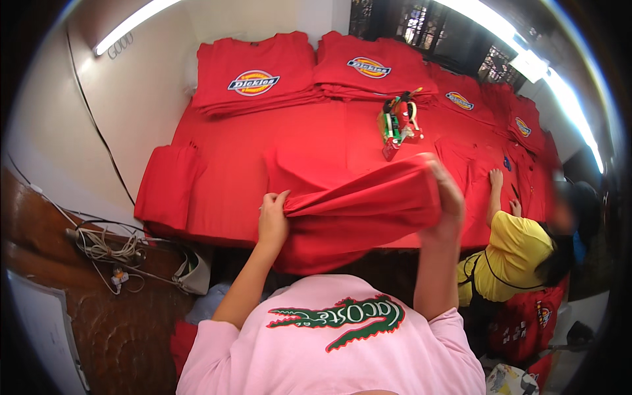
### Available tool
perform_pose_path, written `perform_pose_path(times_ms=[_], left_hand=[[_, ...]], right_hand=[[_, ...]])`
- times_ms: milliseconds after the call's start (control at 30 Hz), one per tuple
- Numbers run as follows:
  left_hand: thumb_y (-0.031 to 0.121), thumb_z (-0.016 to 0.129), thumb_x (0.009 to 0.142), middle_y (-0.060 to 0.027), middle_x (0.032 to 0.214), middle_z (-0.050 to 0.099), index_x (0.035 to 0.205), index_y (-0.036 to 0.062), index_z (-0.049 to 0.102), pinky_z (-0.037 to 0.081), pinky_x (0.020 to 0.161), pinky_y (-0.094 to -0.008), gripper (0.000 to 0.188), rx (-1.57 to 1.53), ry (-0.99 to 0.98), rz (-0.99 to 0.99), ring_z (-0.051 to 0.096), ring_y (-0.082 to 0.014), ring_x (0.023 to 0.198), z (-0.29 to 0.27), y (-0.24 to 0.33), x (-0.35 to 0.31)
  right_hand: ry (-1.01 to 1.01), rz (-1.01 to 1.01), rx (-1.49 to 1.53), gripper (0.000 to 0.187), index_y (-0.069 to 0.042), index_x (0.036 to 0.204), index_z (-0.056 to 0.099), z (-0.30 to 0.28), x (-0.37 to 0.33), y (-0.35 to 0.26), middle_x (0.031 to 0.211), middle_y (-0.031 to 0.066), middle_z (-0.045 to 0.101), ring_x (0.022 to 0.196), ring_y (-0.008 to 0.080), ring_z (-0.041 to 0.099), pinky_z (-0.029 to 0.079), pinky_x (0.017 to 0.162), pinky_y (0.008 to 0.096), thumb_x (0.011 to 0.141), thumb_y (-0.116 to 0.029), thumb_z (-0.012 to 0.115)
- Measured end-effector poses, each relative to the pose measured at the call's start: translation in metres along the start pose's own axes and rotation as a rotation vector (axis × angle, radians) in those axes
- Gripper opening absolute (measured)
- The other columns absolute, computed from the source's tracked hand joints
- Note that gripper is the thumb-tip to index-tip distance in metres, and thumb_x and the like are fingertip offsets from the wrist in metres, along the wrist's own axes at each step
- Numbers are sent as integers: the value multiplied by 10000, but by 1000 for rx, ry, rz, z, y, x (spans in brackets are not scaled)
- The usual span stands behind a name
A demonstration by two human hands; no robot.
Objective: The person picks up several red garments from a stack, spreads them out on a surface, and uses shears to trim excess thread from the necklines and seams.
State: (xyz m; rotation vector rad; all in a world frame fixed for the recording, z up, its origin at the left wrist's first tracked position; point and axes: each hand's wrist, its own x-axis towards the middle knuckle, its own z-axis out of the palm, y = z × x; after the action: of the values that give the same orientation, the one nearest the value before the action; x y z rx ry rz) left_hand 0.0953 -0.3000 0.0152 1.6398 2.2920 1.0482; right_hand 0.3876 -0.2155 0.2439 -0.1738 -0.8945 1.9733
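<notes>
A red shirt (355, 214) is stretched out in front of me, over the near edge of the red-covered table (257, 148). My left hand (273, 216) pinches its left side between thumb and fingers, and the cloth gathers into folds there. At the other end my right hand (447, 192), slightly blurred, grips the raised right edge. Some of its fingers are hidden behind the fabric. The lower part of the shirt hangs down past the table's front edge.
Stacks of red shirts with a round printed emblem (253, 83) line the far side. A small box of tools (399, 125) stands beyond my right hand. Folded red cloth (168, 184) lies left. A co-worker in yellow (517, 250) handles red garments at right. Coiled cables (108, 247) lie lower left.
</notes>
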Motion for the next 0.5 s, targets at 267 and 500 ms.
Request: perform_pose_path(times_ms=[267, 500], left_hand=[[350, 617, 1075, -112, 1266, 718, 1340, 16, 643, 588, 970, -442, 428, -1670, -775, -410, 702, -210, 1155, -71, 143, -4], [249, 829, 895, -139, 1382, 663, 1465, 13, 543, 565, 1042, -458, 679, -1962, -536, 212, 671, -272, 1231, -150, 174, -4]], right_hand=[[117, -130, -1687, 1273, -56, 1665, 173, -58, -38, 73, 1559, 273, 341, 1370, 440, 518, 514, 1059, 504, 667, -266, 934], [240, 703, -1028, 689, -125, 1558, 469, -315, -103, 182, 1343, 194, 673, 1227, 342, 672, 569, 958, 506, 939, -289, 723]])
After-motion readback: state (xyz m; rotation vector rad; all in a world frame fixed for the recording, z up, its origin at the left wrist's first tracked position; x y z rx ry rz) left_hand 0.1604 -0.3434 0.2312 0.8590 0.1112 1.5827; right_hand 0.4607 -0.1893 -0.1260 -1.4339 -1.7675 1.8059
